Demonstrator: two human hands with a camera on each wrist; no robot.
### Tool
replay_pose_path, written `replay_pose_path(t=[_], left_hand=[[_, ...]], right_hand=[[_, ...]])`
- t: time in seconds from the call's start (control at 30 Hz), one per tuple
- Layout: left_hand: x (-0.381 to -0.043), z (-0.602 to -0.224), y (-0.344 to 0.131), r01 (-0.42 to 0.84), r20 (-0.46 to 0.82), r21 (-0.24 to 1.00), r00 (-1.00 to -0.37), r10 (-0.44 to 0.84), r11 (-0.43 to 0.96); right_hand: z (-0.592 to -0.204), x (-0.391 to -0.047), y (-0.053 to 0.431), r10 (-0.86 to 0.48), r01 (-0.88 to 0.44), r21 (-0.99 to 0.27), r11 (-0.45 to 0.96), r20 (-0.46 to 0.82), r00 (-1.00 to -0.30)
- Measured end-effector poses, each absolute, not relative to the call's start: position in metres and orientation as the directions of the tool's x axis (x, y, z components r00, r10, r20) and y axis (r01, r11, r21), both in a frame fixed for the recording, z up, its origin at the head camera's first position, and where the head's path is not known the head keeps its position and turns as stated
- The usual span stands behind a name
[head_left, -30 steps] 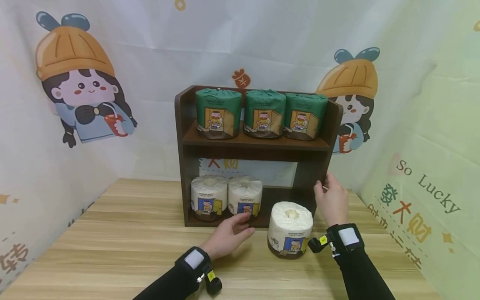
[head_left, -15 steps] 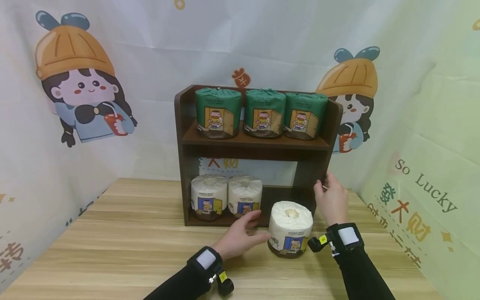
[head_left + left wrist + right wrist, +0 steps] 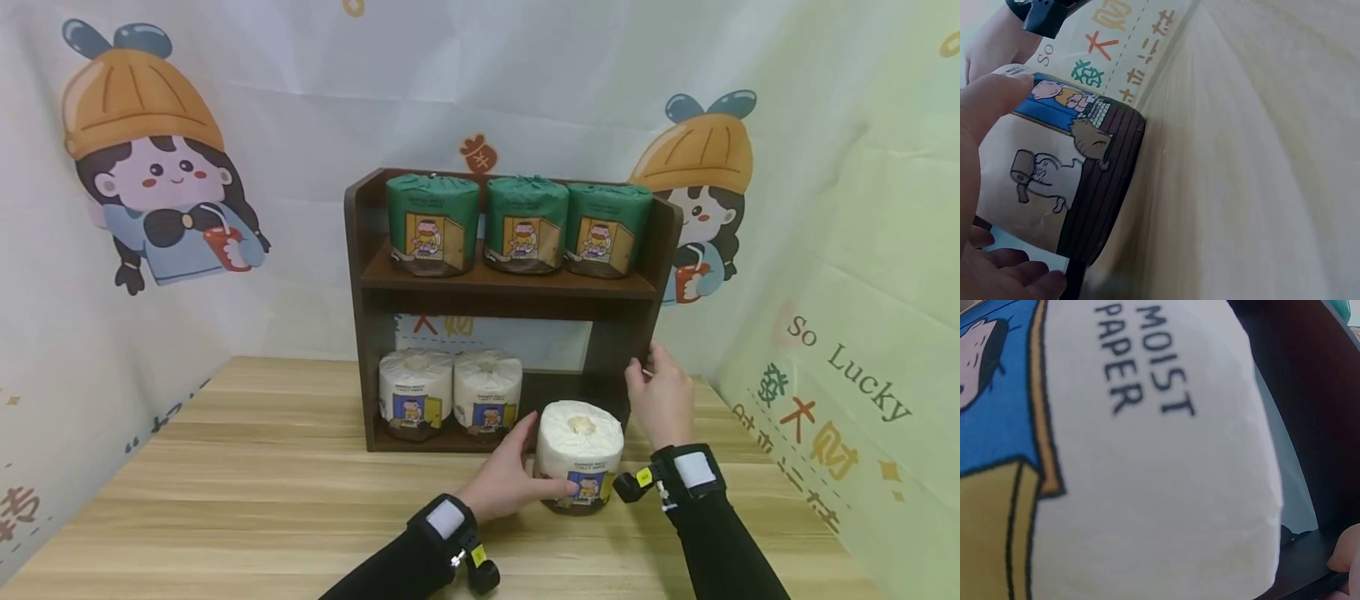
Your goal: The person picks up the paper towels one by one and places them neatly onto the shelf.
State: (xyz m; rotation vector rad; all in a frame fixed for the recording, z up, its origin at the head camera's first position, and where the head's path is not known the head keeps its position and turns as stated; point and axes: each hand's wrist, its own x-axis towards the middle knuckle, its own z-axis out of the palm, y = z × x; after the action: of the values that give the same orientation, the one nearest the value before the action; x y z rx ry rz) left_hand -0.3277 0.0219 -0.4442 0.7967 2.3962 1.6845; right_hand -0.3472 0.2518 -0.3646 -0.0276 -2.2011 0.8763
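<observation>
A white-wrapped toilet paper roll point(image 3: 579, 446) stands upright on the table in front of the shelf. My left hand point(image 3: 510, 477) straddles its left side: the thumb point(image 3: 994, 94) overlaps the printed front, and the fingers reach behind. In the left wrist view a gap shows between those fingertips and the roll. My right hand point(image 3: 662, 400) holds the right side panel of the dark brown two-tier shelf point(image 3: 510, 287), thumb near its front edge. The same roll point(image 3: 1160, 475) fills much of the right wrist view, close before the camera.
Two white-wrapped rolls, one of them the left roll point(image 3: 415, 396), occupy the left of the lower tier. Three green-wrapped rolls, including the middle roll point(image 3: 527, 227), line the upper tier. A printed cloth backdrop point(image 3: 300, 125) hangs behind the wooden table point(image 3: 247, 500).
My left hand has moved right from beside the lower-tier rolls to the standing roll, its thumb now across the front. The right hand stays at the shelf's side panel.
</observation>
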Motion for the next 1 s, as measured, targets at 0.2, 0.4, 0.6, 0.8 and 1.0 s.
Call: replay_pose_path(t=[0.2, 0.4, 0.6, 0.8, 1.0], left_hand=[[-0.330, -0.450, 0.028, 0.368, 0.234, 0.909, -0.838, 0.493, 0.194], [-0.330, -0.450, 0.031, 0.399, 0.263, 0.899, -0.820, 0.509, 0.179], [-0.311, -0.430, 0.029, 0.393, 0.265, 0.905, -0.817, 0.511, 0.159], [-0.303, -0.423, 0.028, 0.390, 0.265, 0.906, -0.824, 0.500, 0.164], [-0.314, -0.438, 0.030, 0.382, 0.251, 0.903, -0.841, 0.480, 0.197]], right_hand=[[-0.363, -0.347, 0.252, 0.277, -0.248, -0.597, 0.763, 0.648, -0.709], [-0.362, -0.347, 0.251, 0.266, -0.259, -0.586, 0.768, 0.660, -0.703], [-0.362, -0.347, 0.251, 0.262, -0.262, -0.588, 0.765, 0.656, -0.708], [-0.363, -0.348, 0.252, 0.261, -0.265, -0.585, 0.767, 0.661, -0.703], [-0.363, -0.348, 0.252, 0.258, -0.268, -0.573, 0.775, 0.673, -0.693]])
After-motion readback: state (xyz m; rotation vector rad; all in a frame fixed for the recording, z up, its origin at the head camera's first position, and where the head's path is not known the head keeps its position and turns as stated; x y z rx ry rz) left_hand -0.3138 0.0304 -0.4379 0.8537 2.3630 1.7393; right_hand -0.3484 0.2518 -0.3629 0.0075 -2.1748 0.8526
